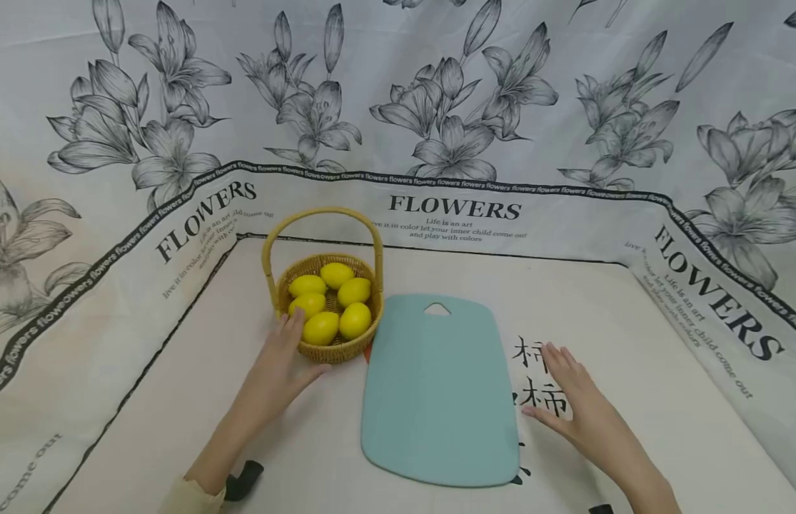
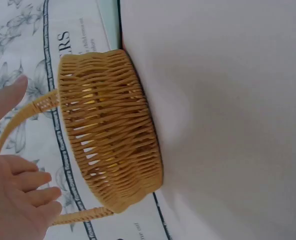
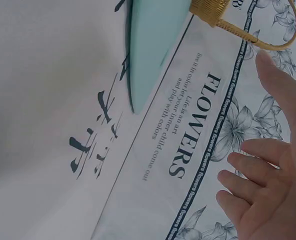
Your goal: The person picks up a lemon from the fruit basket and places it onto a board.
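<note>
A wicker basket (image 1: 336,352) with a tall arched handle holds several yellow lemons (image 1: 321,328). My left hand (image 1: 273,368) hovers at the basket's near left side, thumb spread from the fingers, gripping nothing. In the left wrist view the basket's woven side (image 2: 108,130) fills the middle, with the left hand (image 2: 18,200) short of it. To the right of the basket lies a light blue cutting board (image 1: 439,392), flat, with a small cutout near its far end. My right hand (image 1: 584,414) is held off the board's right edge, fingers extended and holding nothing.
Black printed characters (image 1: 544,396) mark the white table surface (image 1: 295,457) right of the board. A white cloth with flower drawings (image 1: 462,107) rises at the back and both sides. A small dark object (image 1: 245,480) shows beside the left wrist.
</note>
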`<state>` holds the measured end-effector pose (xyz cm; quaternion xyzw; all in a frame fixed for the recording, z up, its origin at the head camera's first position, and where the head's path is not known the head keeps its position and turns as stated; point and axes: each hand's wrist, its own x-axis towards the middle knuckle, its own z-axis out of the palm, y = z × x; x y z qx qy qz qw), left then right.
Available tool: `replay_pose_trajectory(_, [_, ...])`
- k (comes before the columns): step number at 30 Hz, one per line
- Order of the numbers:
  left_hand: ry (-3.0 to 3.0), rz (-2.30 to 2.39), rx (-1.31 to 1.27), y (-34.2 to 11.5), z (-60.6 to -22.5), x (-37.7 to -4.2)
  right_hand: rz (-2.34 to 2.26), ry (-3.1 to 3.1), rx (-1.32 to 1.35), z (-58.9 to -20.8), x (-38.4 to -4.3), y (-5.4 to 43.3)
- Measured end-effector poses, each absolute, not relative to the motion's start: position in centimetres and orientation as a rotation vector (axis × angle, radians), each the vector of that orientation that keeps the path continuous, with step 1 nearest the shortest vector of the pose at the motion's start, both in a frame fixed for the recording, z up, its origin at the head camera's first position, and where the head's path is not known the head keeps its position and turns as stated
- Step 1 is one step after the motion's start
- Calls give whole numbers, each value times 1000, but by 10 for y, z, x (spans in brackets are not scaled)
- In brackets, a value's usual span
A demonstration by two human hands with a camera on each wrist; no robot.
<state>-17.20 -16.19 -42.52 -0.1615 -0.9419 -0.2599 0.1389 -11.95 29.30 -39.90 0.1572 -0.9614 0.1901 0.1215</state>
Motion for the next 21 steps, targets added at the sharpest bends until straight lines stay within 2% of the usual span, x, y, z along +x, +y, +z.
replay_pose_trajectory(11, [-2674,-1037,-368,-172,-427,-197,560,-2653,567,-374,-135,270])
replay_pose_trajectory(21, [-2683,-1108,-345,-173,-436,-212,579,-2561,721,-350,-156,237])
